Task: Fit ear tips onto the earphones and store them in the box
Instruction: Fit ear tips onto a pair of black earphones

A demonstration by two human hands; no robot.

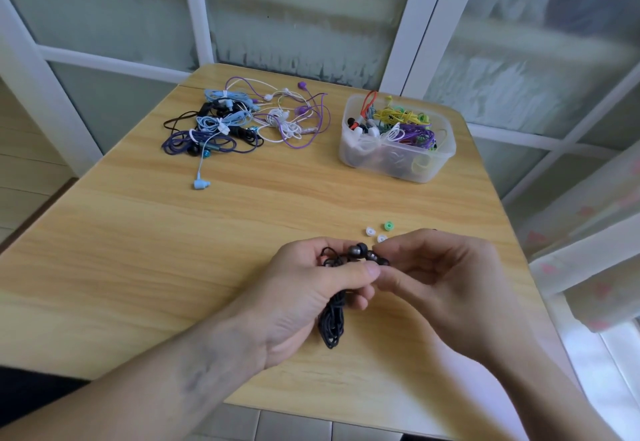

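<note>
**Partway through: one dark pair in hand, a heap still waiting**

The person sits at a wooden table (145, 232) with both hands drawn together near its front edge. The left hand (311, 298) is curled round a bundled black earphone cord (333, 322), whose coil hangs down below the palm, while its thumb presses the top of the bundle. The two dark earbuds (363, 253) stick up between the hands. The right hand (446, 277) has its fingertips pinched in at one of those buds; whether a tip is between them I cannot tell, as the fingers hide the spot. My guess is that a tip is being pushed on or seated at this moment.

Just beyond the right hand lie three loose ear tips: a green ear tip (388, 226) and two white ear tips (375, 234), close to one another and apart from everything else.

At the far right stands the clear plastic box (360, 160), already holding a tangle of yellow, purple, white and red earphones, so a good share of the job looks done. At the far left a pile of earphones (242, 121) in blue, black, white and purple sits on the bare wood, one pale blue plug trailing toward the front. Those appear still to need tips and storing, and the black pair must yet go into the box.
</note>
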